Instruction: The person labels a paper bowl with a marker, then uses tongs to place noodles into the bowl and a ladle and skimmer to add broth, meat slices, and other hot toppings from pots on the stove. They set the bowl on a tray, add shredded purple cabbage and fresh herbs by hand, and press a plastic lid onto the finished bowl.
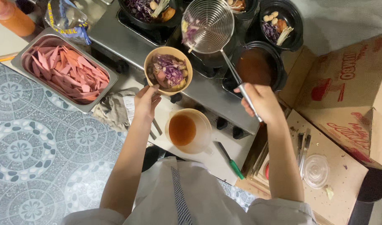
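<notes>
we see the steel counter (207,93) running slantwise ahead of both hands, its near edge lined with dark knobs just below the wrists, and the patterned floor (28,150) lying open and wide beyond our left hand. a cardboard box (349,87) crowds the space past our right hand, so the free room lies mostly on the left side. a metal tray of pink sliced sausage (66,71) sits well beyond our left hand, near the counter's far end. black pots ring the burners ahead; one with dark broth (257,66) is just ahead of our right hand. a plastic jug of brown liquid (186,130) stands between our two forearms, near the counter edge.

our left hand (146,102) is curled from below around a tan paper bowl (168,70), fingers closed on its base, the bowl holding purple cabbage and other bits. our right hand (261,101) is closed in a fist about the handle of a wire skimmer (207,26), whose round basket hangs over the pots, just past the bowl, with some cabbage shreds in it.
</notes>
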Demonstrator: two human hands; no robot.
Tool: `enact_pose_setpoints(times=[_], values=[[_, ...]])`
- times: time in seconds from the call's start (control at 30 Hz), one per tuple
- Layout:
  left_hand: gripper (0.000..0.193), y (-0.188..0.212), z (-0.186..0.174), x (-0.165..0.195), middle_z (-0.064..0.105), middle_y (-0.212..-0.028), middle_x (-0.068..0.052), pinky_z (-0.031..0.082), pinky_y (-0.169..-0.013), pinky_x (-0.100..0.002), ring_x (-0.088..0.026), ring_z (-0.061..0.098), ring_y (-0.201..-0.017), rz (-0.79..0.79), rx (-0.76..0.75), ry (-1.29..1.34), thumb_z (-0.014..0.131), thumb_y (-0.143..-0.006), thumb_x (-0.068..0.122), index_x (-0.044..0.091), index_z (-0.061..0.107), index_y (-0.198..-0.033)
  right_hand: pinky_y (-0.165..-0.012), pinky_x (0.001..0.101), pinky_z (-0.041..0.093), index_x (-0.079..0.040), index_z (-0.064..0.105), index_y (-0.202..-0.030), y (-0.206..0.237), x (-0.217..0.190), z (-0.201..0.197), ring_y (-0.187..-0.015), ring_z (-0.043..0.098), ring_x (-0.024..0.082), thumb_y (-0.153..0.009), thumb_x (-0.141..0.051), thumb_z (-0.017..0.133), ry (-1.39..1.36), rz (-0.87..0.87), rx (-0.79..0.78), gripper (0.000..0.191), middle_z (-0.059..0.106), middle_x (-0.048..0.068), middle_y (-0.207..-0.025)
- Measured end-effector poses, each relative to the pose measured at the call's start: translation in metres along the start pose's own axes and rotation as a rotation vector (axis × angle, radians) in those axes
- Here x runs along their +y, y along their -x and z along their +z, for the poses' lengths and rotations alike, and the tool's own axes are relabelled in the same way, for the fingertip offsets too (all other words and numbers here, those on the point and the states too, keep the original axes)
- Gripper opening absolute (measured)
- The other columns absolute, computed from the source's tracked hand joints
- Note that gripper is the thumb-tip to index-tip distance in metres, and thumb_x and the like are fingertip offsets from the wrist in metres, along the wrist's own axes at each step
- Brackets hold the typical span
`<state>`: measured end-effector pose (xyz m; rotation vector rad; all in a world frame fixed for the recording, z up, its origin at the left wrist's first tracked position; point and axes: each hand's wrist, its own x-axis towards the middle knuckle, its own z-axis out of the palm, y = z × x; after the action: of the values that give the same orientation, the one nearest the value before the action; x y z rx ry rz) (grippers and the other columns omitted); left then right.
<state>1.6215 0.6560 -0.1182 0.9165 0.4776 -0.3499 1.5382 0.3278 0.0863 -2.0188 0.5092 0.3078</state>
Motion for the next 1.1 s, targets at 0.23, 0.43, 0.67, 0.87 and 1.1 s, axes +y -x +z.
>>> enact_pose_setpoints(times=[0.23,0.43,0.67,0.87,1.1], values=[[0.044,-0.003,-0.001,0.001,0.069,-0.099,-0.004,0.053,-0.087,-0.034,-0.016,0.064,-0.088,0.005,-0.022,0.005,0.082,-0.08,0.023,0.003,0.068,-0.117,-0.053,0.0385,0.052,-0.013,0.072,-0.119,0.032,0.035,0.074,-0.06,0.067,0.027,-0.101,-0.033,0.067,0.965,-0.669,0.522,0.028,0.068,0.009,-0.077],[0.046,-0.001,0.003,0.006,0.07,-0.099,-0.004,0.053,-0.089,-0.034,-0.017,0.065,-0.089,-0.003,0.001,-0.004,0.08,-0.08,0.024,0.004,0.067,-0.12,-0.05,0.0401,0.052,-0.011,0.072,-0.122,0.054,0.047,0.104,-0.057,0.065,0.028,-0.097,-0.029,0.072,0.956,-0.681,0.561,0.03,0.066,0.008,-0.076],[0.039,-0.002,0.006,0.011,0.068,-0.097,-0.005,0.052,-0.086,-0.034,-0.017,0.063,-0.084,-0.018,-0.012,-0.009,0.076,-0.081,0.022,0.003,0.068,-0.114,-0.052,0.0406,0.051,-0.009,0.071,-0.121,0.052,0.057,0.115,-0.06,0.065,0.029,-0.097,-0.023,0.072,0.808,-0.712,0.578,0.029,0.066,0.01,-0.079],[0.035,-0.004,0.011,0.014,0.067,-0.095,-0.006,0.056,-0.083,-0.034,-0.021,0.064,-0.085,0.027,0.012,-0.011,0.074,-0.08,0.017,0.002,0.067,-0.11,-0.057,0.042,0.051,-0.007,0.072,-0.122,0.058,0.063,0.124,-0.062,0.064,0.03,-0.097,-0.02,0.072,0.669,-0.69,0.614,0.029,0.066,0.013,-0.08],[0.033,0.015,0.011,0.037,0.068,-0.1,-0.008,0.057,-0.088,-0.038,-0.024,0.069,-0.091,0.056,-0.142,-0.021,0.072,-0.084,0.018,0.0,0.065,-0.112,-0.064,0.0367,0.054,-0.004,0.069,-0.123,0.085,0.067,0.133,-0.071,0.068,0.028,-0.1,-0.012,0.067,0.436,-0.662,0.712,0.025,0.07,0.015,-0.088]])
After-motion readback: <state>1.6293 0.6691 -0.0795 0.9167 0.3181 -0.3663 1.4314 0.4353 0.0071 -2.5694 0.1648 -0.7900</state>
